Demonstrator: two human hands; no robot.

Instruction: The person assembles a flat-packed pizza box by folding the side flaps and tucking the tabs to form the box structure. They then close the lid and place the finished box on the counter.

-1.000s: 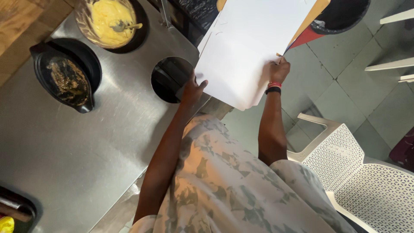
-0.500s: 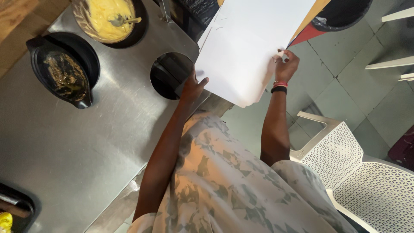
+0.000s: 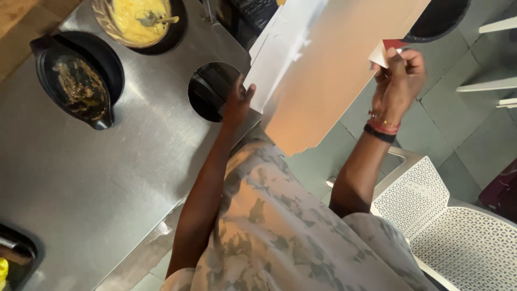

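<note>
Shirt nearest the camera, soft fabric, pale grey with blotchy darker print, short sleeves. White plastic chair lower right, perforated lattice seat, just beside the right arm. Grey tiled floor under it, open room on that side.

Flat cardboard sheet, large, stiff, smooth pale surface, die-cut notches along its lower edge, held up between both hands above the counter edge and floor. Left hand at the sheet's lower left edge, fingers spread and pressed against the board, thumb side not clear. Right hand at the sheet's right edge, fingertips pinching a small folded flap, white with a red face; red and black bands on the wrist.

Steel counter left, brushed metal, scuffed, wide bare stretch in the middle, straight edge running diagonally by the left arm. Round hole cut in the counter, dark inside, touching distance from the left hand. Black oval pan with brown residue farther left. Round bowl of yellow batter with a spoon at the top edge. Dark round tub top right, partly behind the sheet.
</note>
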